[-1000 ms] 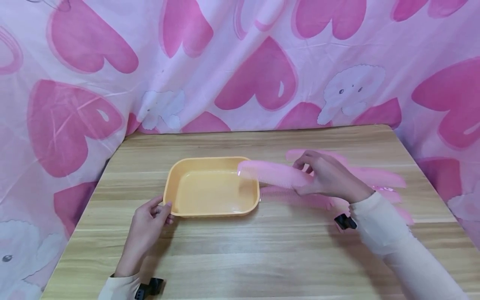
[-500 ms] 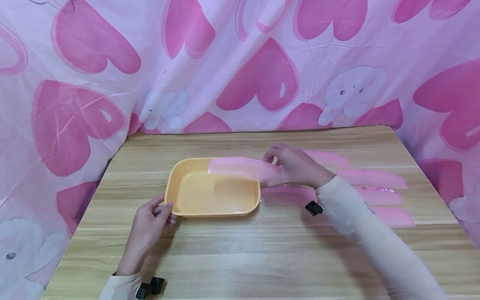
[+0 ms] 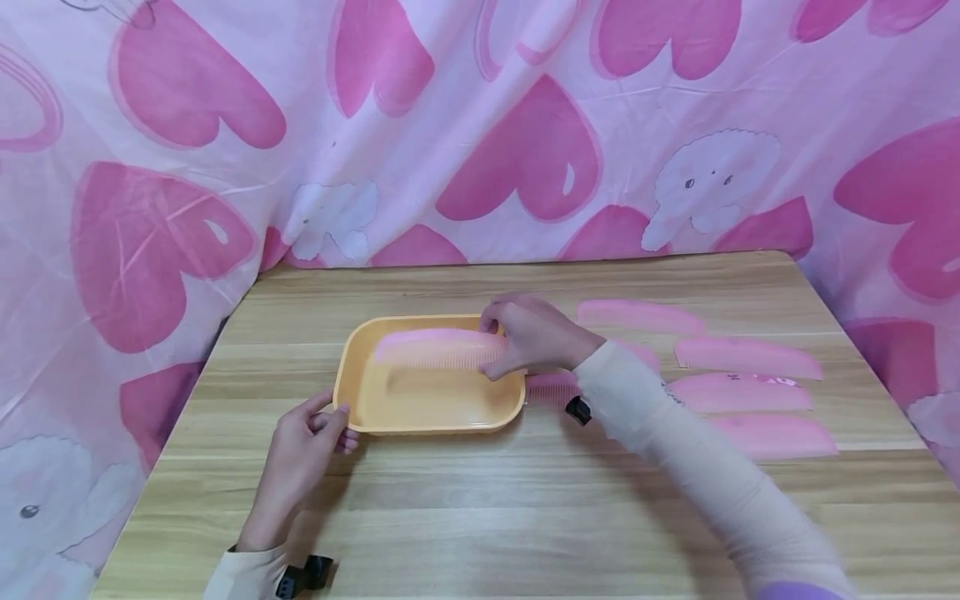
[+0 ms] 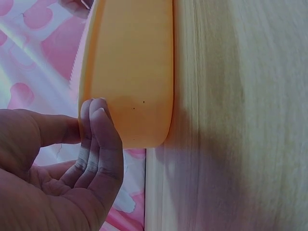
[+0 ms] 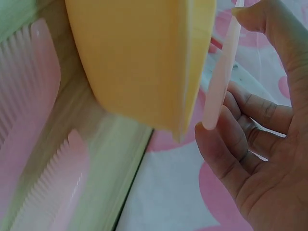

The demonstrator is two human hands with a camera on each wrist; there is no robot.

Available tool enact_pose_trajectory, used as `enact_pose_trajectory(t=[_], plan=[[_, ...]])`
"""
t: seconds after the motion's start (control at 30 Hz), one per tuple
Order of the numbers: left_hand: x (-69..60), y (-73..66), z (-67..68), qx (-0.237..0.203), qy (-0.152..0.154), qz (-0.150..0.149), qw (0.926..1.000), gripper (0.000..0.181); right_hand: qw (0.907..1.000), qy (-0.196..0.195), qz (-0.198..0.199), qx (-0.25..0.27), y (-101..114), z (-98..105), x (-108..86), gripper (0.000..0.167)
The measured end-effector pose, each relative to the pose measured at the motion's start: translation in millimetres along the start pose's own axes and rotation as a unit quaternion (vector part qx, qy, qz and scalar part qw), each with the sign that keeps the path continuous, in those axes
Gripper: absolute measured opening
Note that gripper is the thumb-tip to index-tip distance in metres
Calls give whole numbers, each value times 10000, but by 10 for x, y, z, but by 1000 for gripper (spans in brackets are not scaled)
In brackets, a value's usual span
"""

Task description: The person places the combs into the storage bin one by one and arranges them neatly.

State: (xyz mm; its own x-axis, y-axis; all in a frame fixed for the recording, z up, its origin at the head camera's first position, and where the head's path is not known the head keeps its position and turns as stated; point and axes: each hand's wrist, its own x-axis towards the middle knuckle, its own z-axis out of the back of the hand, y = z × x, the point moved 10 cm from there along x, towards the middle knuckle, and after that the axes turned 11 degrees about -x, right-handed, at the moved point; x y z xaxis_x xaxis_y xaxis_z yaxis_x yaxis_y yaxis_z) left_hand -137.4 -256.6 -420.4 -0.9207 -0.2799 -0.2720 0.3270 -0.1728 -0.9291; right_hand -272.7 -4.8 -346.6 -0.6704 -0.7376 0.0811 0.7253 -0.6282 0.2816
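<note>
My table (image 3: 480, 517), tray (image 3: 427, 408) and comb (image 3: 427, 346)

On the table sits the yellow tray, pink combs (image 3: 748, 357) to its right; my left hand (image 3: 306, 437) pinches the tray's near-left corner, my right hand (image 3: 538, 333) holds the comb's end over the tray

The right sleeve (image 3: 675, 450) was long, cream and plain, with soft creases along the forearm. A purple patch (image 3: 797, 591) with a curved edge showed at its upper end. The left sleeve (image 3: 243, 577), visible only near the wrist, matched in colour. A small black block (image 3: 578, 410) was noted by the right wrist, and a black two-part clip (image 3: 303, 577) by the left. The left hand (image 3: 303, 442) and right hand (image 3: 540, 333) were bare.
</note>
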Motion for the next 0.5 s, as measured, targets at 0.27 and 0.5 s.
enact_pose_trajectory(t=[0.27, 0.5], plan=[[-2, 15, -3, 77, -33, 125, 9999, 48, 9995, 157, 271, -68, 178, -228, 151, 48], [-4, -6, -7, 102, 4, 38, 9999, 47, 9974, 544, 296, -364, 256, -458, 211, 47]])
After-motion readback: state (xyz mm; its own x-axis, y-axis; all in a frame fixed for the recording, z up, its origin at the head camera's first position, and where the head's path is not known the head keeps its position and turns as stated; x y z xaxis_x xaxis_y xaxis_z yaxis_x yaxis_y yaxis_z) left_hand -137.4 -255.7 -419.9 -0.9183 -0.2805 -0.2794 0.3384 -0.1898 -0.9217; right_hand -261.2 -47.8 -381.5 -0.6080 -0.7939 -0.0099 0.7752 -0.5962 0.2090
